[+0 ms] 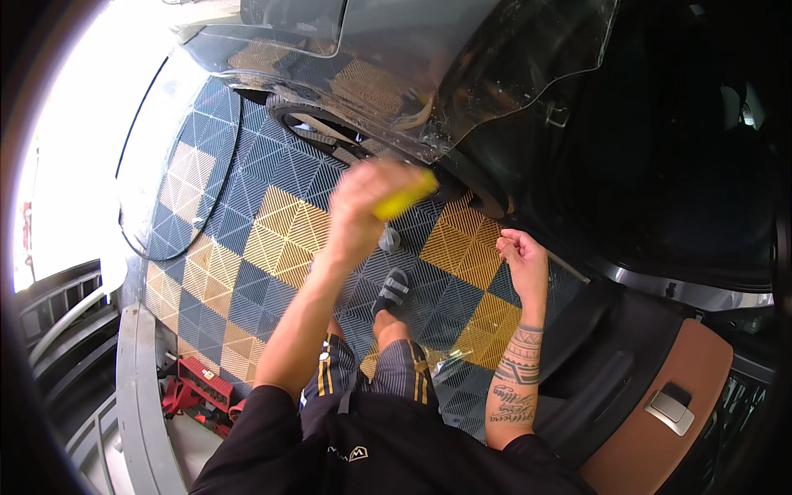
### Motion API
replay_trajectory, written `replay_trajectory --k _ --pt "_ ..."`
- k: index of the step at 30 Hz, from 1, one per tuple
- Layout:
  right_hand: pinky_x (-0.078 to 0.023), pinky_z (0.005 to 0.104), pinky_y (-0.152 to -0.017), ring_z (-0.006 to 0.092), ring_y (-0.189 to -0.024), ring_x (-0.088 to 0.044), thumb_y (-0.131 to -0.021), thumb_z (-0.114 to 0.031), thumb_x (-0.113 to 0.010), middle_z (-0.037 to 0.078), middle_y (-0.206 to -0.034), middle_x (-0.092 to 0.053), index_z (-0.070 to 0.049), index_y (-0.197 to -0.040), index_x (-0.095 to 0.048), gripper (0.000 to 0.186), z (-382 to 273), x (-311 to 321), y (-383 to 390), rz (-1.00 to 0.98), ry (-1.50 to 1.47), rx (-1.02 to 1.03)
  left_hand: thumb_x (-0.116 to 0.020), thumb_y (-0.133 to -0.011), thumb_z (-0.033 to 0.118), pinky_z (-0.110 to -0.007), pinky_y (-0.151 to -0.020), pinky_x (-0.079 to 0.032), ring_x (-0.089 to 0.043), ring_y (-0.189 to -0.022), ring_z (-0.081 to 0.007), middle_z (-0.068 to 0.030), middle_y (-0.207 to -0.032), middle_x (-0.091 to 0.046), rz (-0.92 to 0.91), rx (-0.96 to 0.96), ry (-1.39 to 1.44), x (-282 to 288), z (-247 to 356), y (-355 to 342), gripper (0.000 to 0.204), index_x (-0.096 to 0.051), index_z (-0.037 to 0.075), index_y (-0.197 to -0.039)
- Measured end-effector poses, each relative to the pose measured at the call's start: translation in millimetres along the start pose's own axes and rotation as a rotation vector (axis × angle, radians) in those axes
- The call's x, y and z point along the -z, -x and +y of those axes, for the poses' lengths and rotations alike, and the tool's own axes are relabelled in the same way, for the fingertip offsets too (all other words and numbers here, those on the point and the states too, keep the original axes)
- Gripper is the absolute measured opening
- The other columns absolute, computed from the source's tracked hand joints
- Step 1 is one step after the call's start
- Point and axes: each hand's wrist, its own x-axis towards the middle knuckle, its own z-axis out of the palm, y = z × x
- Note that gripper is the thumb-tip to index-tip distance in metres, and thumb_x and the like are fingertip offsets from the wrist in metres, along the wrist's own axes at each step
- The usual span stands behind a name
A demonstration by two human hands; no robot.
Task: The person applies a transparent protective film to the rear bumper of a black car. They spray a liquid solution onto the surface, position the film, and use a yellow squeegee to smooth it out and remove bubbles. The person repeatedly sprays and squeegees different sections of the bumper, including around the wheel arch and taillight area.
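Note:
My left hand (363, 213), smeared by motion, grips a flat yellow block (406, 195) that sticks out past the fingers on the right. The blur hides its exact kind. Both are beside the lower rear side of a dark car (388, 87), above a wheel with a black tyre (318, 128); whether the block touches the bodywork I cannot tell. My right hand (525, 262) hangs to the right, near the sill of the car's open doorway. Its fingers are loosely bent and apart, with nothing visible in them.
An open car door with a brown and black inner panel (660, 421) stands at the lower right. Blue-grey and yellow tiles (285, 227) cover the floor. A black hose (235, 157) loops at left. Red tools (205, 384) lie by a grey post (142, 388). My shoe (392, 290) stands below.

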Motion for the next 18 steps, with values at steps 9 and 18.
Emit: replay_trajectory --k 9,18 --pt "-0.048 0.0242 -0.061 0.0112 -0.063 -0.058 -0.084 -0.014 -0.066 0.007 -0.076 -0.067 0.001 -0.096 -0.066 0.019 -3.6 -24.3 -0.5 -0.098 -0.01 0.023 -0.071 -0.069 0.01 -0.037 -0.087 -0.047 -0.058 -0.102 -0.024 -0.0028 -0.106 -0.062 0.401 -0.248 -0.598 -39.0 -42.2 -26.1 0.042 -0.067 0.018 -0.11" --pt "-0.047 0.0244 -0.057 0.0097 -0.059 -0.056 -0.084 -0.014 -0.066 0.007 -0.072 -0.066 0.003 -0.091 -0.065 0.018 44.0 -2.4 11.3 -0.015 -0.055 -0.025 -0.056 -0.071 -0.003 -0.037 -0.082 -0.049 -0.061 -0.093 -0.02 -0.0032 -0.095 -0.064 -0.639 -0.145 -0.403 -12.7 -23.7 -6.8 0.033 -0.068 0.012 -0.098"
